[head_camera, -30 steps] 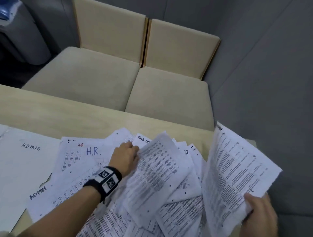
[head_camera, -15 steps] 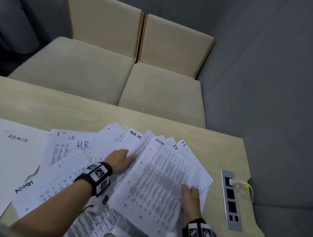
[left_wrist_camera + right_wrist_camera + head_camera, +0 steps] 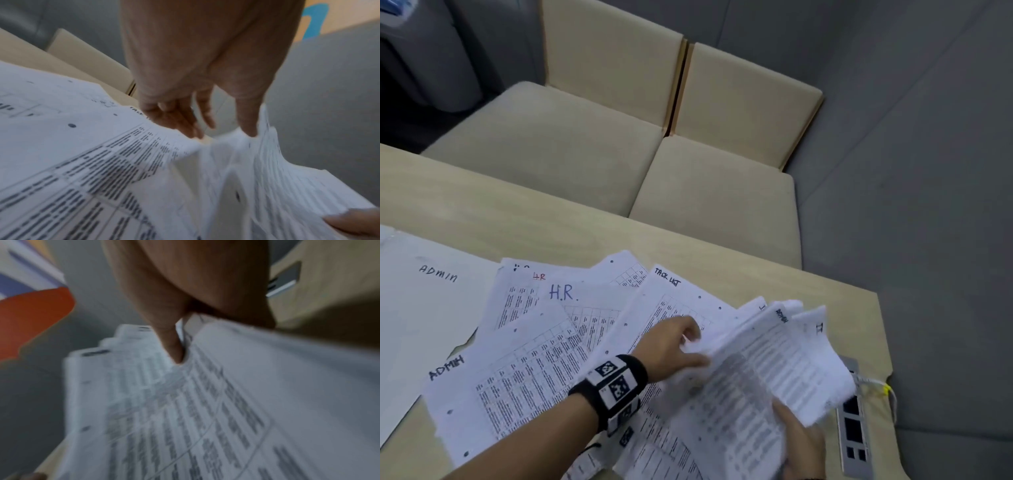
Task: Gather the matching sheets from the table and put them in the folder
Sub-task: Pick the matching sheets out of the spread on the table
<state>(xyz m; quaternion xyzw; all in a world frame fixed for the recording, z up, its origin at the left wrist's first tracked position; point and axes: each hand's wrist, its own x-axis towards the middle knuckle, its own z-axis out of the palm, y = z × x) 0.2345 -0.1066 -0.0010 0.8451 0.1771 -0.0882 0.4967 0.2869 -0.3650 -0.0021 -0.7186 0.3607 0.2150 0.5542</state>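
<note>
Pinching the near edge of a lifted stack (image 3: 763, 373) of printed sheets, my right hand (image 3: 799, 445) has its thumb on top and its fingers curled underneath, so that grip is closed on paper; the stack tilts up off the bench (image 3: 465, 205) and fans toward the far right corner, blurred in both wrist views. My left hand (image 3: 671, 346), with a marker band (image 3: 613, 383) on the wrist, reaches in just left of the stack; its thumb (image 3: 247, 123) presses into the raised paper's left edge while the other fingers (image 3: 180, 120) hang loosely curled over the sheets below, so that grip is released, touching only. Under and beyond my left arm a spread of sheets (image 3: 534, 363) lies flat and overlapping, hand-labelled ADMIN at the near left, H.R. in blue farther back, and TASK LIST just beyond my left hand. At the far left lies the white folder (image 3: 421, 308) marked ADMIN, flat, partly overlapped by the spread. A socket panel (image 3: 854, 431) is set into the bench at the right, near the stack. Past the bench stand two beige seats (image 3: 619, 144) side by side.
</note>
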